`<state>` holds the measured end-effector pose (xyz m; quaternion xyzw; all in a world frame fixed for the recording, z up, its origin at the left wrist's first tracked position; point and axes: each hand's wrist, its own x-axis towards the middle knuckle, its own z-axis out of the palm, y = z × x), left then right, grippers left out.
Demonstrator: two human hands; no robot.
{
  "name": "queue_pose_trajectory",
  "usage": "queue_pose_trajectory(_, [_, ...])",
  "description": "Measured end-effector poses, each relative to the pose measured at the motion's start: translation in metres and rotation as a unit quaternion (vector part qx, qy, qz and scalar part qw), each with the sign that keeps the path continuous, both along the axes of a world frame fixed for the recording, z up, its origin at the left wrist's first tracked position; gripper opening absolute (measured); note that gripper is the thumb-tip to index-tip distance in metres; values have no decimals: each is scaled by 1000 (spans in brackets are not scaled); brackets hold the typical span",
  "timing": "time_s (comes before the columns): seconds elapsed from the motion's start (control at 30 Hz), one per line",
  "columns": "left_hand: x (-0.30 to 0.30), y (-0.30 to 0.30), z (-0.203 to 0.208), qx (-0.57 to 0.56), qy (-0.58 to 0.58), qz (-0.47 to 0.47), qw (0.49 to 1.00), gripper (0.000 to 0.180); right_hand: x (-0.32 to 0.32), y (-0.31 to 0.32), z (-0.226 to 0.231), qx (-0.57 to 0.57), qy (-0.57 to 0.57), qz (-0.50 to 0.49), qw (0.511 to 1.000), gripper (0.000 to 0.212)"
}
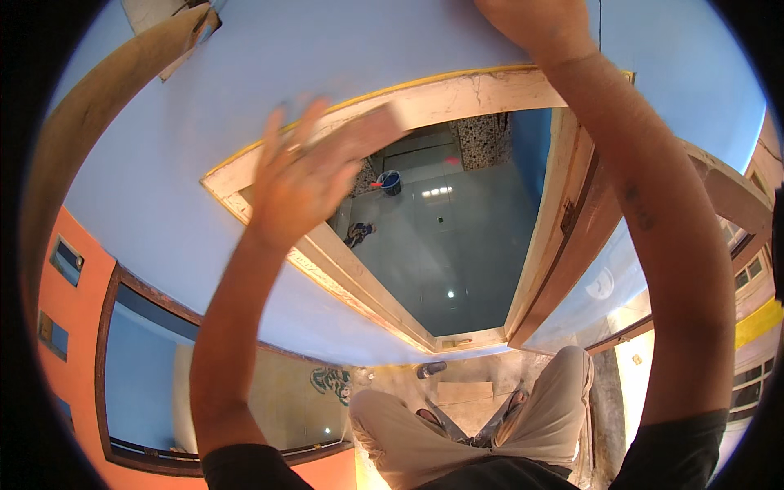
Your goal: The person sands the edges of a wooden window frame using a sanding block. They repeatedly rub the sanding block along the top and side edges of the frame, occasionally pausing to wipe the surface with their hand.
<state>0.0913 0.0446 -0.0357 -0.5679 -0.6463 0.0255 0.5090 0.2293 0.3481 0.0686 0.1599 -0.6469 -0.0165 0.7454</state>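
My left hand point(296, 184) is at the upper left corner of a pale wooden door frame point(457, 91), which has a yellow strip along its outer edge. Held in that hand is a flat, reddish-brown block point(359, 140), lying against the top piece of the frame; motion blurs both, and I cannot make out the block's exact kind. My right hand point(545, 31) reaches up to the blue wall point(392, 37) above the frame's right end. Its fingers run past the picture's top edge, so their pose is hidden.
Through the doorway, a dark bucket point(390, 183) and a crumpled cloth point(358, 234) lie on a tiled floor. An open door leaf point(563, 245) stands at the right. A curved wooden beam point(98, 98) passes at the left. A mirror-like framed panel point(147, 367) leans lower left.
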Motion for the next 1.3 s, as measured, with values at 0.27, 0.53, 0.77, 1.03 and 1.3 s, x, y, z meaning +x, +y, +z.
queue_pose_trajectory(0.27, [29,83,-4,-43,-28,-131,990,29,-11,3,-2,5,42,-5,999,16])
queue_pose_trajectory(0.53, [59,73,-23,-62,-120,-108,985,46,-12,12,2,55,47,24,997,15])
queue_pose_trajectory(0.77, [104,-48,-207,127,-703,-43,699,36,-5,12,-1,51,57,-21,997,20])
queue_pose_trajectory(1.03, [222,-98,-442,257,-900,-19,353,50,22,-38,-118,12,-75,-41,996,50])
queue_pose_trajectory(1.3, [249,-152,-540,212,-930,84,289,51,-3,-98,-206,-144,-168,-77,972,79])
